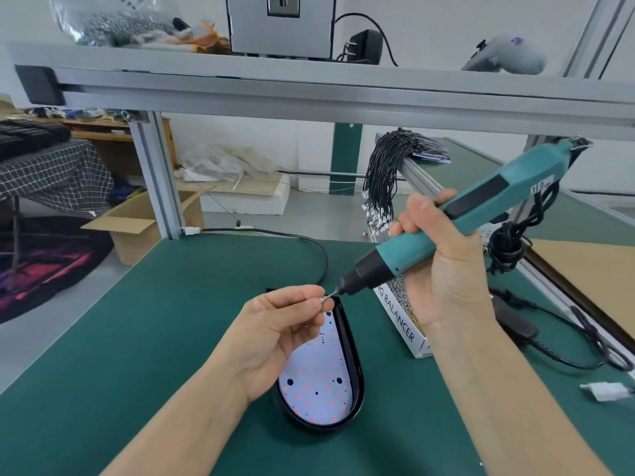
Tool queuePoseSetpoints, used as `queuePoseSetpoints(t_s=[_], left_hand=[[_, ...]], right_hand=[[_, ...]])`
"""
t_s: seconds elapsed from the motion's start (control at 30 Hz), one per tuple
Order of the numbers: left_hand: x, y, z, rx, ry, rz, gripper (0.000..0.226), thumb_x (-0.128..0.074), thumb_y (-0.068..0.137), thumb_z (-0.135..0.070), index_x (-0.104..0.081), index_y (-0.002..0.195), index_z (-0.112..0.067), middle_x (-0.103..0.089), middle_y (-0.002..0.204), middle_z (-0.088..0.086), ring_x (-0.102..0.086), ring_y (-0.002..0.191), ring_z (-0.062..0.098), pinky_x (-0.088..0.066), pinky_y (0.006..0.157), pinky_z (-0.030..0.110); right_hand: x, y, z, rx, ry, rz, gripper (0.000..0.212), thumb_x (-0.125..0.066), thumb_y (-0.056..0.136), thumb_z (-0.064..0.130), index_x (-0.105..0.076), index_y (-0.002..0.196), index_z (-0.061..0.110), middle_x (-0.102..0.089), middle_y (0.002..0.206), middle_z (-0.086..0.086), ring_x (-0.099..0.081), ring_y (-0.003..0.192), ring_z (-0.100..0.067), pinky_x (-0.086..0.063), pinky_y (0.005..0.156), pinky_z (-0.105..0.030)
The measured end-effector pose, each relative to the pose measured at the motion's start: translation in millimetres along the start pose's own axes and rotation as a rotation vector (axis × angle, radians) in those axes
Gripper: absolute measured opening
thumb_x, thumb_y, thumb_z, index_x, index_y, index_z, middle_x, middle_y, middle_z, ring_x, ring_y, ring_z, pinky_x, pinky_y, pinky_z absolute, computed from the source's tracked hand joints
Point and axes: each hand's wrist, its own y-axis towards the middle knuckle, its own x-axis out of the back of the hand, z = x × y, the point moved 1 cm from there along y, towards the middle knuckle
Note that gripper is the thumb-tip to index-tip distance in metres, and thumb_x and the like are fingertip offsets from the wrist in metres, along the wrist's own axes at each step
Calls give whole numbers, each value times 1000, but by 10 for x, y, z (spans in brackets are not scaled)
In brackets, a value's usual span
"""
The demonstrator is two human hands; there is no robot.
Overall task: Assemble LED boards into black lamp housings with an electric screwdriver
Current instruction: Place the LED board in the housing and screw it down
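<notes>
While your right hand [443, 269] grips the teal electric screwdriver [446, 228], your left hand [275, 324] fingers pinch a small screw [323, 299] at its bit, above the LED board [318, 383] seated in the black housing [357, 376] on the green surface [154, 321].

White LED board [318, 379] inside black housing [355, 369]

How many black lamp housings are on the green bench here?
1. The black lamp housing lies on the green bench below the left hand, LED board inside. Others may be out of frame.
</notes>
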Motion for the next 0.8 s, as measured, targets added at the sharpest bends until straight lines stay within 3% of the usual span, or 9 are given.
queuePoseSetpoints(t_s=[0.2, 0.4, 0.8], left_hand=[[19, -11, 9, -1, 0, 2, 18, -71, 61, -4, -79, 76, -8, -73, 79, 13, -64, 58, 13, -55, 58, 21], [16, 10, 27, 6, -11, -5, 17, -71, 61, -4, -79, 76, -8, -73, 78, 14, -64, 57, 14, -55, 58, 21], [22, 23, 54, -18, 32, -44, 20, -73, 57, -5, -79, 76, -6, -73, 79, 16, -65, 57, 14, -55, 58, 20]], right_hand=[[7, 8, -2, 14, -16, -2, 31, -61, 82, -6, -46, 81, 20, -42, 66, -1, -43, 56, -12, -44, 62, -26], [37, 14, 3, 10, -39, -2, 30, -59, 85, -7, -47, 80, 20, -49, 60, 3, -45, 56, -11, -44, 64, -26], [45, 26, -31, 18, -73, 32, 33, -62, 81, -7, -46, 74, 21, -44, 60, 0, -41, 57, -13, -43, 63, -26]])
